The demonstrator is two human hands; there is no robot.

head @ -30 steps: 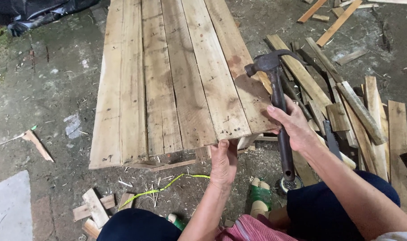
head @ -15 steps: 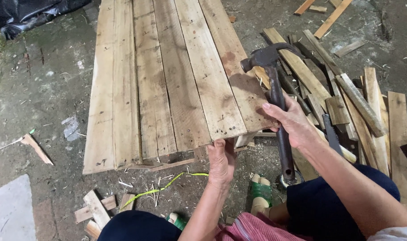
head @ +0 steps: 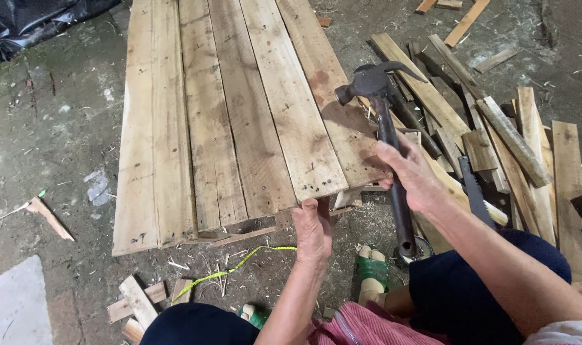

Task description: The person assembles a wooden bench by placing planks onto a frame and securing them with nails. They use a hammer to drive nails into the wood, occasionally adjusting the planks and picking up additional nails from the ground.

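A panel of several worn wooden planks lies on the dirt ground in front of me. My left hand grips the near end of one plank, thumb on top at its edge. My right hand is closed round the dark metal handle of a claw hammer. The hammer's head hangs a little above the rightmost plank, near its right edge. My knees in dark trousers frame the bottom of the view.
A heap of loose wood strips and offcuts lies to the right, with a handsaw on it. A yellow tape measure strip trails on the ground near small wood scraps. A black tarp sits at the far left.
The hammer has swung left and down from over the scrap pile toward the rightmost plank. My left hand keeps its hold on the plank end.
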